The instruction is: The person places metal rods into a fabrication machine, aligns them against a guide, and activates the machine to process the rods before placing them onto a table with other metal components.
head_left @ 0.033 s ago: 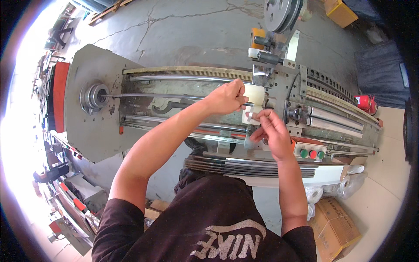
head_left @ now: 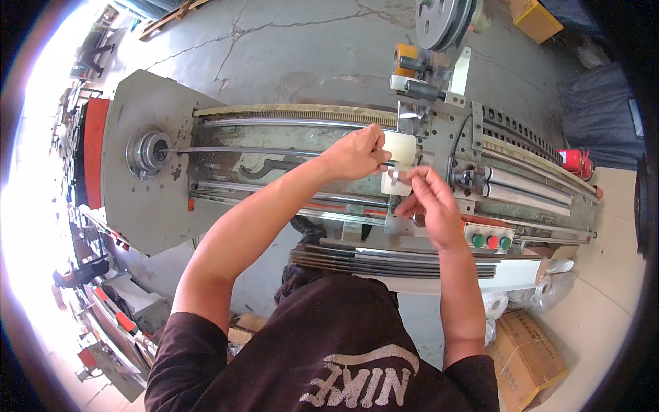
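Note:
My left hand [head_left: 355, 152] is closed, its bent fingers over a thin metal rod [head_left: 261, 150] that runs from the round chuck [head_left: 149, 151] at the left. Just right of those fingers is a pale cream roller [head_left: 400, 147], with a second pale piece [head_left: 390, 182] below it. My right hand [head_left: 432, 202] is at the right side of that lower piece, its fingertips bent together near a small shiny strip [head_left: 396, 176]. What the right fingertips pinch is too small to make out.
A long grey machine bed [head_left: 309, 130] with guide rails lies across the front. Several dark rods [head_left: 405, 264] rest along its near side. Green and red push buttons [head_left: 491, 242] are right of my right hand. Grey pulley wheels [head_left: 443, 24] stand at the far side; a carton [head_left: 528, 357] is at lower right.
My right hand has shifted slightly right, and its fingertips have drawn back from the lower pale piece. My left hand has stayed in place.

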### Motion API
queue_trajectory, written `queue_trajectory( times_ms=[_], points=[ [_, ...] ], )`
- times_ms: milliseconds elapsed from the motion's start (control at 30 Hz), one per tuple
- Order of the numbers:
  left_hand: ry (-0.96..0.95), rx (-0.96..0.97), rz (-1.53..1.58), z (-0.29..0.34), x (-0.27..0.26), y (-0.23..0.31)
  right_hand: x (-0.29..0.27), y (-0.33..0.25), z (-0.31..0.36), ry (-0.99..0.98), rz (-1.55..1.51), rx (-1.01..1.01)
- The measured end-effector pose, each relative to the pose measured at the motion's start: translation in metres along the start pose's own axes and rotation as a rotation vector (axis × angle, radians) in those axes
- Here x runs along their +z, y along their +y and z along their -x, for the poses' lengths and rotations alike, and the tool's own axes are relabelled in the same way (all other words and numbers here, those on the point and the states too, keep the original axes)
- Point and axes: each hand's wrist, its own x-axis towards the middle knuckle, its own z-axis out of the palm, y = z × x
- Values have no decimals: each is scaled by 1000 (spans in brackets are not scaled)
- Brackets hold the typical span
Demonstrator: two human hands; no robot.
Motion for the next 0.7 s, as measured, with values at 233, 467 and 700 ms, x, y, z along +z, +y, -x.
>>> queue_trajectory(
  times_ms=[233, 467, 700],
  points=[
    [12, -21, -25, 5, -1, 7, -24, -8, -64, 47, -52, 111],
    [10, 106, -163, -1, 7, -3, -7, 20, -34, 13, -29, 195],
    [-19, -3, -378, 4, 7, 17, 16, 25, -40, 168, 81, 151]
  ],
)
